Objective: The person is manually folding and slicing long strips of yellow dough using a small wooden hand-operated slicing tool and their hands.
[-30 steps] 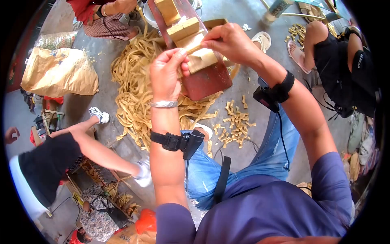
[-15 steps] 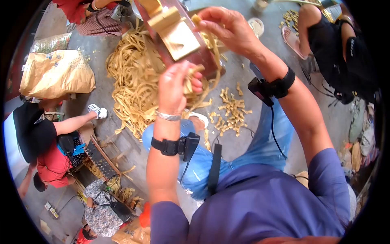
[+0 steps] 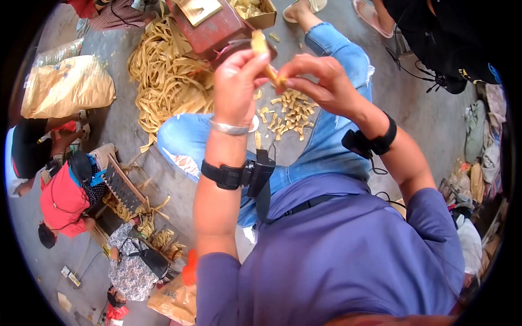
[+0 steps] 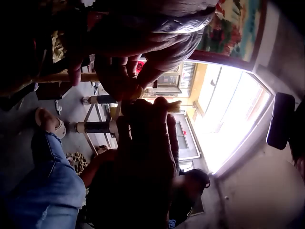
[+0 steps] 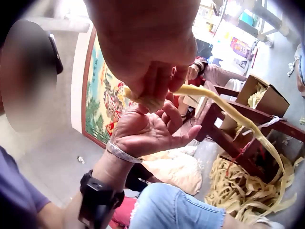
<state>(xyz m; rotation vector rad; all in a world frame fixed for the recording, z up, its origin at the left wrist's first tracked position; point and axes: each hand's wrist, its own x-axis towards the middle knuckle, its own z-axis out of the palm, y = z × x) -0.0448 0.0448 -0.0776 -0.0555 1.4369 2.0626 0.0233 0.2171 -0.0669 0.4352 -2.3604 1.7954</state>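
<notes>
The yellow strip point(image 3: 260, 45) is between the two hands, high in front of the body, nearer than the red bench point(image 3: 209, 28). Its short visible part in the head view has its long axis on a slant: one end points to the far left, the other comes near and right. In the right wrist view, a long part of it curves away from the fingers and goes down toward the heap of long strips point(image 3: 168, 76).

The left hand point(image 3: 237, 92) pinches the strip with thumb and fingers. The right hand point(image 3: 322, 81) pinches it at the near right part, with thumb and forefinger close together.

The heap lies on the floor, on the left side of the bench. The open box point(image 3: 263, 18) is at the far right of the bench. Small folded pieces point(image 3: 292, 115) lie on the floor between the knees. The big paper sack point(image 3: 69, 87) is at far left.
</notes>
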